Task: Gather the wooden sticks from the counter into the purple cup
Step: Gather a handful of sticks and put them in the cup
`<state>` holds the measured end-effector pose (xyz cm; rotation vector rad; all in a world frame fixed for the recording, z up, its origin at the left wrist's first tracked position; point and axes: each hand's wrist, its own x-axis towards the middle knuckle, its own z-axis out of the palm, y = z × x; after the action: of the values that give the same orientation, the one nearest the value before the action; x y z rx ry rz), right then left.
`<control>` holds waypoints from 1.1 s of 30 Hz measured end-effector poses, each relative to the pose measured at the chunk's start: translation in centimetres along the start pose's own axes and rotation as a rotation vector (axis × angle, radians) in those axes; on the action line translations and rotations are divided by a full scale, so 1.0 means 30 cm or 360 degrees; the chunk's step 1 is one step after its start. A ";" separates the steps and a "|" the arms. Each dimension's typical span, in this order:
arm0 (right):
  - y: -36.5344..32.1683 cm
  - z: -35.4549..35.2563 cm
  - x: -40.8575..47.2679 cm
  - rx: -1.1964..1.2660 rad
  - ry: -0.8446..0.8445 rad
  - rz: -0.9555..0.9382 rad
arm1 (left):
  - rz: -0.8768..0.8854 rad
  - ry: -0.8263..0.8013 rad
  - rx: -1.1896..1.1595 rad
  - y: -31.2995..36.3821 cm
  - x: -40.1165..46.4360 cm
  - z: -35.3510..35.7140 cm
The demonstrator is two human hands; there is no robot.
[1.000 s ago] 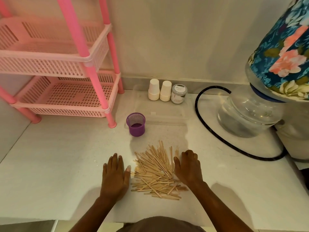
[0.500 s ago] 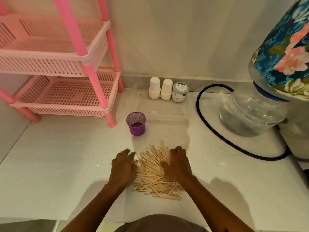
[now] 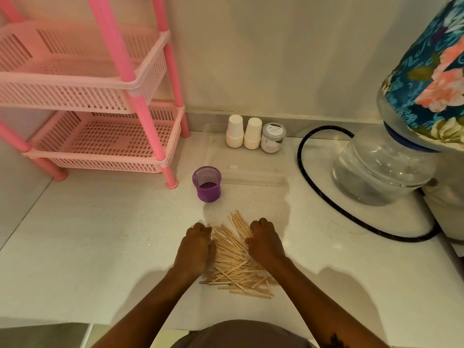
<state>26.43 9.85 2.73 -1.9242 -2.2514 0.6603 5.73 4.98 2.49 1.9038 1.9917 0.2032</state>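
Note:
A heap of pale wooden sticks [image 3: 233,257] lies on the white counter [image 3: 100,247] in front of me. My left hand [image 3: 195,249] is at the heap's left side, fingers curled into the sticks. My right hand [image 3: 265,243] is at its right side, fingers curled the same way onto the sticks. Between the two hands the sticks are squeezed into a narrower bunch. The purple mesh cup [image 3: 207,183] stands upright and looks empty, a short way beyond the heap and slightly left.
A pink two-tier plastic rack [image 3: 100,121] fills the back left. Two stacks of white paper cups [image 3: 242,135] and a small jar [image 3: 273,138] stand at the wall. A clear lid [image 3: 251,172] lies behind the purple cup. A black hose [image 3: 326,197] and a water bottle [image 3: 381,169] are at the right.
Both hands moved inward and forward from flat on the counter beside the heap, and their fingers curled onto the sticks, pushing the pile closer together.

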 end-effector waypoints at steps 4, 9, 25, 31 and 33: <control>-0.006 -0.006 -0.002 0.0010 -0.0040 0.0019 | -0.0121 -0.0097 -0.0104 0.050 0.019 0.000; -0.005 -0.013 -0.007 -0.0001 -0.0108 0.0019 | -0.0052 -0.0145 -0.0134 0.079 0.026 0.019; -0.019 -0.004 -0.010 0.0174 -0.0092 0.0106 | -0.0346 -0.0117 -0.0437 0.177 0.079 0.021; -0.035 0.001 -0.001 0.0414 -0.0063 0.0198 | -0.0581 -0.0063 -0.0857 0.204 0.094 0.015; -0.036 0.004 0.003 0.0482 -0.0047 0.0212 | -0.0652 -0.0084 -0.0997 0.209 0.092 0.014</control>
<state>25.38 9.79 3.04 -1.9320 -1.9163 0.9882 11.69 8.10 3.88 1.0859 1.9277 0.5748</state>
